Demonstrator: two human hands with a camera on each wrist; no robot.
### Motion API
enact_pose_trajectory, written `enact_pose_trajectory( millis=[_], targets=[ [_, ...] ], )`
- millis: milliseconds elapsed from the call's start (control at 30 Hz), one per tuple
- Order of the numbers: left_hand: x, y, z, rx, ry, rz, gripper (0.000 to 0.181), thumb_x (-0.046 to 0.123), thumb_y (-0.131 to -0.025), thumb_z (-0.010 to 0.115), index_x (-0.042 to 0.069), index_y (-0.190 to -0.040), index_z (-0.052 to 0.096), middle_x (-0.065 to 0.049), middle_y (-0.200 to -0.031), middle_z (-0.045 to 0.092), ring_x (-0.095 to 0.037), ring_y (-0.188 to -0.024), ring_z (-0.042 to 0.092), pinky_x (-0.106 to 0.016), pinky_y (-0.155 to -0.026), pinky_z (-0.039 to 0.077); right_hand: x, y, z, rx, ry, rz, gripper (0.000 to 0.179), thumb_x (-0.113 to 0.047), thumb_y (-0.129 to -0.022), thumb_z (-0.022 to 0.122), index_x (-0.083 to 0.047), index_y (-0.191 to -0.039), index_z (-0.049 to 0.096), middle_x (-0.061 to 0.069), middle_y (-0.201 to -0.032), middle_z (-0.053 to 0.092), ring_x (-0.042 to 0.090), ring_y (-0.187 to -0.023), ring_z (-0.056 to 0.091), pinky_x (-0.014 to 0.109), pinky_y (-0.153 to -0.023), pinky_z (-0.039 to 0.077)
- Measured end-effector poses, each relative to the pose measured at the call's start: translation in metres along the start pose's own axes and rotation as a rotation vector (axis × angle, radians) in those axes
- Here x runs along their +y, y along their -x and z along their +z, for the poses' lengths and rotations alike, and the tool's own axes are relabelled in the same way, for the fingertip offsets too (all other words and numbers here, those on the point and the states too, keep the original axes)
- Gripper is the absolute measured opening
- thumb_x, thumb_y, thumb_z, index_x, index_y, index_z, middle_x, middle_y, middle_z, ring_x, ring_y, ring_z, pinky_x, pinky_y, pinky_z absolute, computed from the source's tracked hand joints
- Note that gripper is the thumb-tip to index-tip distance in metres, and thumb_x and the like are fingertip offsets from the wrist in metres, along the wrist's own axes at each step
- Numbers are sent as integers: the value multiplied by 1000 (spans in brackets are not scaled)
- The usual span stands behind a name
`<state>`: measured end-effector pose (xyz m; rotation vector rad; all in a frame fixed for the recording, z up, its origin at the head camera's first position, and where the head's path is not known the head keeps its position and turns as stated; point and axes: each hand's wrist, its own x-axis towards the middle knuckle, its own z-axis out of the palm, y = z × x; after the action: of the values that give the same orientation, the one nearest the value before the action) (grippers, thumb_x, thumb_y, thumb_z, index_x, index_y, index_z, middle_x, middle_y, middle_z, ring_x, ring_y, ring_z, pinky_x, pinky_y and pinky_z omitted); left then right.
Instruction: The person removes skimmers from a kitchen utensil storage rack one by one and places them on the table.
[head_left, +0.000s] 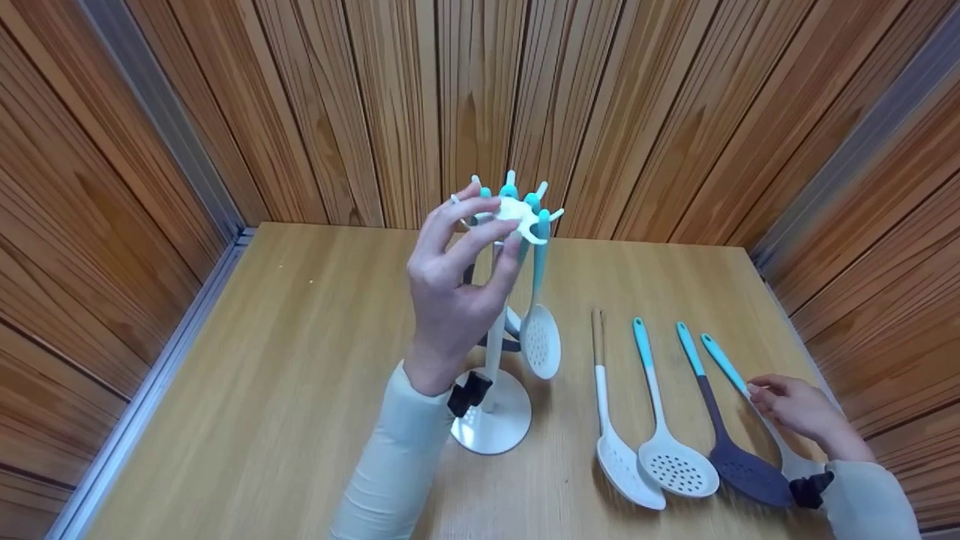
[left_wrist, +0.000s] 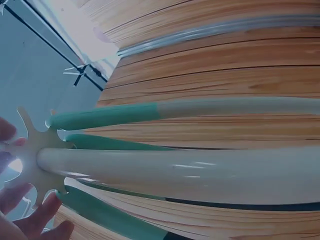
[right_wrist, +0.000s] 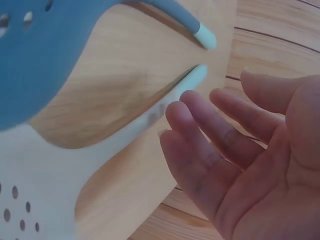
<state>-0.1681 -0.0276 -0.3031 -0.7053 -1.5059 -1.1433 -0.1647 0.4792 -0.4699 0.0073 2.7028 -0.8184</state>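
Note:
In the head view my left hand (head_left: 459, 296) holds the hooked top of a white utensil stand (head_left: 495, 431) between thumb and fingers. Several utensils with turquoise handles hang from it, among them a white perforated spoon (head_left: 541, 345); my hand hides part of the others. In the left wrist view the fingers touch the hook crown (left_wrist: 31, 155) around its rim. At the right, my right hand (head_left: 802, 412) is beside the turquoise-handled white slotted turner (head_left: 726, 364) lying on the table. The right wrist view shows its fingers loosely bent near that handle (right_wrist: 150, 117), not wrapped around it.
Left of that turner lie a dark slotted turner (head_left: 750, 471), a white skimmer (head_left: 679, 466) and a white slotted turner with a brownish handle (head_left: 626, 469). Wood-panelled walls (head_left: 472, 97) enclose the wooden table (head_left: 262, 390) at the back and sides.

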Motion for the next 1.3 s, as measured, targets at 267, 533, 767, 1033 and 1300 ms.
enact_pose_trajectory(
  millis=[267, 533, 767, 1033, 1300],
  targets=[
    [-3, -1, -3, 0, 37, -24, 13, 0, -80, 77, -2, -93, 74, -16, -105, 68, -30, -120, 61, -40, -94, 52, -43, 6, 5, 61, 110, -96, 49, -32, -105, 49, 6, -134, 52, 19, -107, 67, 34, -96, 62, 46, -76, 53],
    [-5, -7, -7, -22, 64, -36, 6, 2, -81, 74, -2, -85, 73, -14, -101, 70, -29, -117, 63, -40, -94, 52, -112, 13, 7, 233, 123, -264, 44, -32, -106, 49, 3, -132, 59, 23, -116, 67, 39, -99, 64, 53, -78, 54],
    [-10, -8, -8, -53, 187, -65, 5, 3, -82, 69, -2, -84, 71, -14, -100, 69, -30, -117, 63, -43, -95, 53, -171, 20, 11, 499, 69, -548, 20, -11, -98, 63, -2, -114, 71, 10, -101, 73, 23, -87, 67, 10, -76, 47],
    [-14, -11, -13, -93, 284, -104, 4, 1, -82, 67, -2, -84, 67, -16, -100, 67, -34, -117, 62, -45, -94, 53, -242, 19, 16, 589, -52, -796, 20, 3, -93, 65, -2, -111, 72, 3, -100, 73, 9, -89, 65, 10, -81, 46],
    [-19, -13, -11, -139, 458, -208, 8, 3, -85, 61, -4, -84, 63, -20, -102, 63, -37, -120, 60, -48, -96, 51, -283, 22, 18, 615, -193, -882, 26, 5, -93, 64, -5, -116, 71, 5, -103, 73, 12, -93, 67, 17, -84, 49]
  ],
)
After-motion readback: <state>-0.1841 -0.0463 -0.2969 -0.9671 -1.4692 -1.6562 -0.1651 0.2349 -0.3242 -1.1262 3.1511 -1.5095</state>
